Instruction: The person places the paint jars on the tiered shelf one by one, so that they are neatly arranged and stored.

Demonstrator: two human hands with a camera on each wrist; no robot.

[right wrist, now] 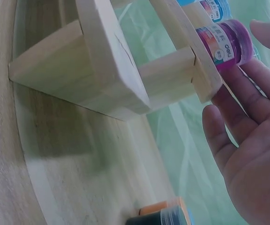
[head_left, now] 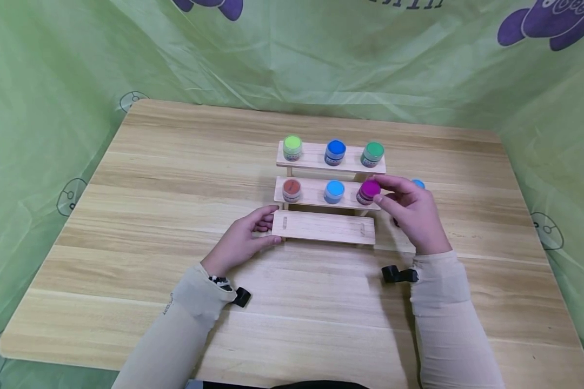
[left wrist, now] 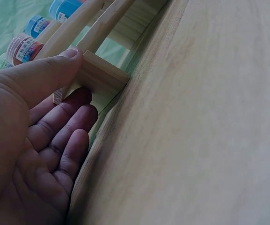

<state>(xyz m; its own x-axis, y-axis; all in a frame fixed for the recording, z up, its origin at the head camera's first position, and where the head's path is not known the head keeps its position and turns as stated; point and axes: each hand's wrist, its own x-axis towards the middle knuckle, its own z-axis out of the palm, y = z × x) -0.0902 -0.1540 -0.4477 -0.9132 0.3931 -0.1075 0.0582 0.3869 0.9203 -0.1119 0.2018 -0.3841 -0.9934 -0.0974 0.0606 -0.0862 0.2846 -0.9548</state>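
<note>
Where the left hand (head_left: 240, 240) grips: wooden stand (head_left: 311, 226), left end of lowest step (head_left: 336, 228)
Right hand (head_left: 411, 210): fingers extended beside purple jar (head_left: 369, 190), thumb apart
Purple jar: middle step (head_left: 313, 190), right end

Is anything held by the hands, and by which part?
Left hand holds the pale wooden stepped rack by its lowest step's left end. Right hand is at the round purple jar; hold unclear.
</note>
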